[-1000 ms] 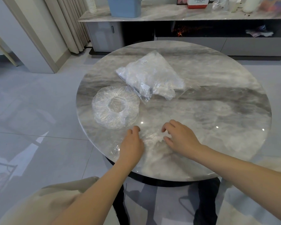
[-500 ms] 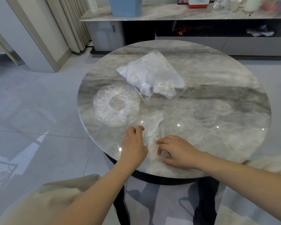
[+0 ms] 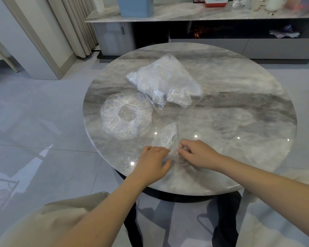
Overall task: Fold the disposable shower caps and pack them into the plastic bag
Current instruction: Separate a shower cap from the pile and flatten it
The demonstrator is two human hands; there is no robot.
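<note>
Right hand (image 3: 196, 154) pinches the folded shower cap (image 3: 166, 138); left hand (image 3: 152, 164) presses it flat.

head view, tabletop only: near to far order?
hands, the left hand and right hand, on the folded shower cap → unfolded shower cap → plastic bag → far rim of the table

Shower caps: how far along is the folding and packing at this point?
Done: the plastic bag already holds crumpled clear plastic, apparently caps. In hand: the left hand presses and the right hand pinches a partly folded cap. Left: the round unfolded cap lies untouched on the table.
</note>
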